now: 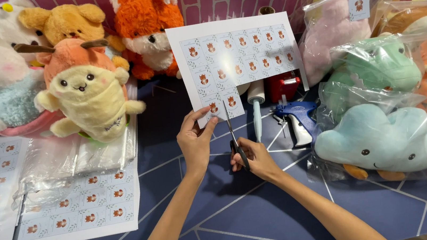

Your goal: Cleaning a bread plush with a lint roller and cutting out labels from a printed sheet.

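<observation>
Two hands work one sticker sheet (241, 58): the left hand (195, 143) pinches its lower corner, held up just above the fingers, while the right hand (250, 158) grips scissors (232, 134) whose blades bite into the bottom edge beside that pinch. Since the sheet hangs unsupported beyond the left hand's grip, it could sag or twist, I judge, letting the cut wander through a printed fox sticker or near the left thumb

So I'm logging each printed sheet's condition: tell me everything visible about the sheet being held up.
The sheet is white, glossy paper printed with rows of small pale-blue tags, each bearing an orange fox. Its lower right part is already cut away, leaving a stepped edge. It is held upright above the blue floor; the left hand pinches its bottom left corner, and the scissors in the right hand cut upward into its lower edge.
</observation>
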